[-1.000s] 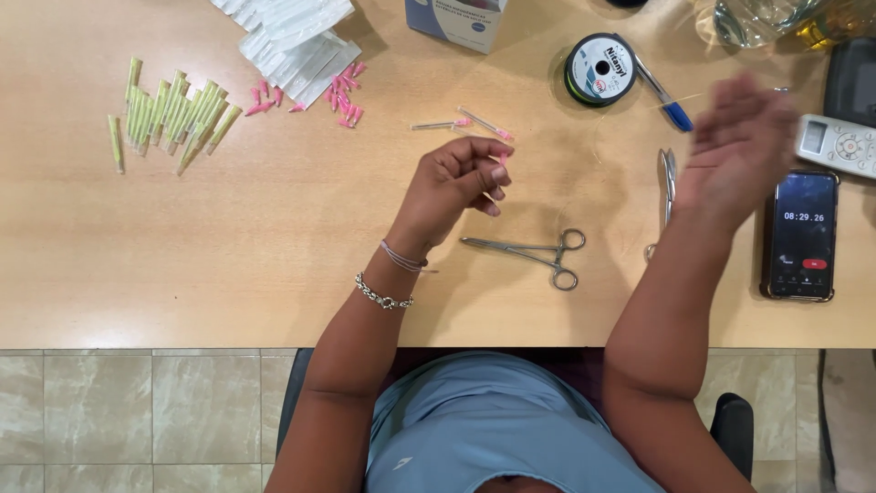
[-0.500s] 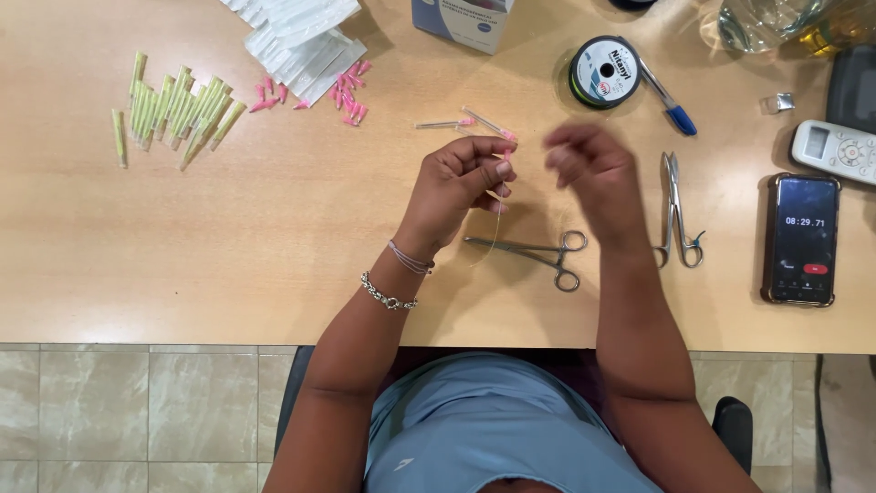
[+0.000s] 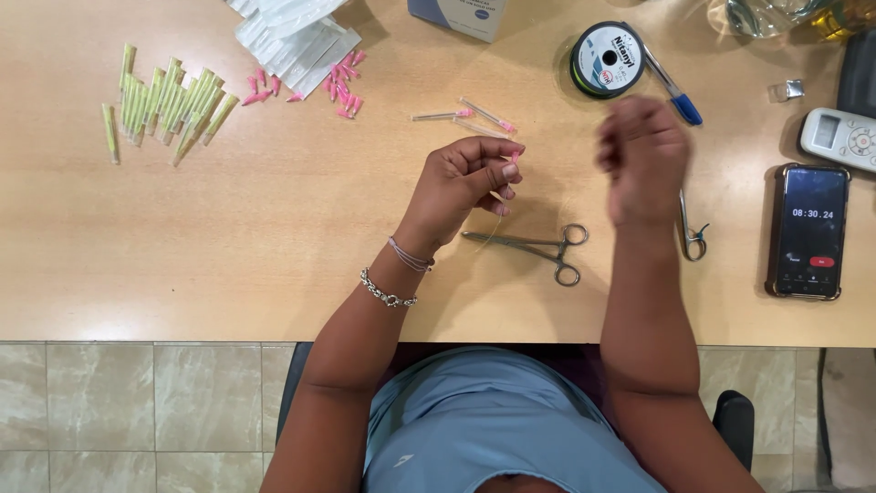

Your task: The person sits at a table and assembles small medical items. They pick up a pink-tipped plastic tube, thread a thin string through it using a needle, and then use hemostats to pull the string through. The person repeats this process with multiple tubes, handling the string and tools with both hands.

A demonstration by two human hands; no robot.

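Pink-hubbed needle (image 3: 515, 158) pinched at the fingertips of left hand (image 3: 463, 185), thumb and forefinger closed around it, only the pink tip showing past the thumbnail; held just above the tabletop, near the middle of wooden table (image 3: 228, 246).

Far left: row of yellow-green capped needles (image 3: 169, 102), well apart from both hands. Next, scattered pink caps (image 3: 339, 84) beside a heap of white paper wrappers (image 3: 297, 41) at the far edge. Then two clear-sheathed needles (image 3: 465, 115) lying just beyond the left hand's knuckles. Bare wood between the yellow-green row and the left wrist, wide and unobstructed.

Below and right of the left hand: steel forceps (image 3: 538, 246) flat on the table, rings pointing right, near but not touching the fingers. Thin pale thread faintly visible near the forceps tips; course too fine to trace.

Right hand (image 3: 643, 155) raised and motion-blurred, fingers curled loosely inward; cannot tell whether anything held. Behind it, spool of line (image 3: 607, 59) and blue pen (image 3: 673, 96). Just right of the wrist, a second steel instrument (image 3: 691, 233), partly hidden by the forearm. Farther right, dark phone (image 3: 810, 230) showing a timer, and white remote (image 3: 844, 137) at the right border. Near table edge running under both forearms.
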